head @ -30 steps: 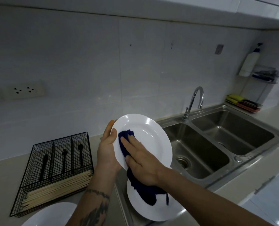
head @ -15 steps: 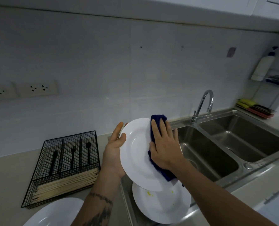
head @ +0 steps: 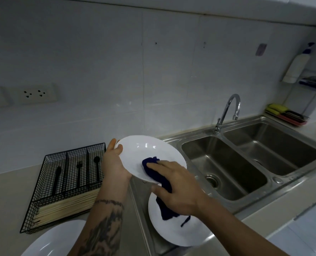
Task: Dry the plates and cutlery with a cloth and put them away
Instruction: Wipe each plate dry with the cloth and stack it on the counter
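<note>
Black wire caddy (head: 64,183) on desk (head: 3,198): black cutlery (head: 78,172) upright, pale sticks in front. Left hand (head: 114,163) gripping glossy round plate (head: 149,152); right hand (head: 179,187) fingers pressing dark blue cloth (head: 153,168) flat onto it.

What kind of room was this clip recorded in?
Most likely a home kitchen: a stainless steel double sink with a chrome tap set in a counter, a black wire cutlery basket, and a tiled white wall with sockets.
</note>
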`<state>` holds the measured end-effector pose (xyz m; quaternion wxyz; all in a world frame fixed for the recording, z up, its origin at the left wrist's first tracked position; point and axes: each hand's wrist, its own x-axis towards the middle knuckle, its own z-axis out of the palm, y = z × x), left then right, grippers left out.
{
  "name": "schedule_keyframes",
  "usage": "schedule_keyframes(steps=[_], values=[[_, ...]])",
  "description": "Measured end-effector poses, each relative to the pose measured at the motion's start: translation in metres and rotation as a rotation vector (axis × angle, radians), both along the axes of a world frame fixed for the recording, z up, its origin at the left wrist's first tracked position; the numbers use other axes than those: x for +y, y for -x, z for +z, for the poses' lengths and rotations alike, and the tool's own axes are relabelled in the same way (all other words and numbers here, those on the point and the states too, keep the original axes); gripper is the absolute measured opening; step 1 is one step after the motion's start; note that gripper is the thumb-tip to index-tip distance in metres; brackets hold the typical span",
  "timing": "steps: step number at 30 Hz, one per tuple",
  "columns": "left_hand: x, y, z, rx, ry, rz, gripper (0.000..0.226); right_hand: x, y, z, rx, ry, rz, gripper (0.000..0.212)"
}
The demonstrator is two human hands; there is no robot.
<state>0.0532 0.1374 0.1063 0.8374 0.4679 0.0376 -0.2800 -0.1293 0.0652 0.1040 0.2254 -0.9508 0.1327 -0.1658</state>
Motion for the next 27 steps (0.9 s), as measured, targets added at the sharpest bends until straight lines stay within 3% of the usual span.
schedule_keyframes(steps=[4, 7, 9, 11, 13, 16, 20, 23, 27], values=[[-0.004, -0.004, 0.003, 0.114, -0.039, 0.011, 0.061, -0.017, -0.004, 0.012, -0.072, 0.220, -0.001, 0.045], [-0.004, 0.005, 0.016, 0.159, -0.017, -0.064, 0.058, -0.027, -0.002, 0.017, -0.160, 0.221, -0.012, 0.038], [-0.001, 0.012, 0.018, -0.051, -0.186, -0.082, 0.046, -0.034, 0.001, 0.026, -0.209, 0.170, -0.025, 0.037], [0.006, 0.019, 0.013, -0.404, -0.387, -0.035, 0.050, -0.041, 0.006, 0.038, -0.234, 0.082, -0.030, 0.035], [0.013, 0.024, 0.008, -0.667, -0.364, -0.041, 0.045, -0.047, 0.011, 0.049, -0.226, -0.024, -0.033, 0.033], [0.022, 0.032, 0.009, -0.853, -0.245, -0.182, 0.036, -0.055, 0.016, 0.058, -0.210, -0.151, -0.058, 0.035], [0.027, 0.038, 0.014, -0.905, -0.190, -0.328, 0.046, -0.067, 0.024, 0.062, -0.261, -0.317, -0.095, 0.041], [0.023, 0.050, 0.018, -0.894, -0.205, -0.264, 0.049, -0.074, 0.028, 0.056, -0.316, -0.396, -0.168, 0.046], [0.009, 0.063, 0.021, -0.842, -0.221, -0.222, 0.046, -0.073, 0.023, 0.033, -0.357, -0.233, -0.398, 0.058]])
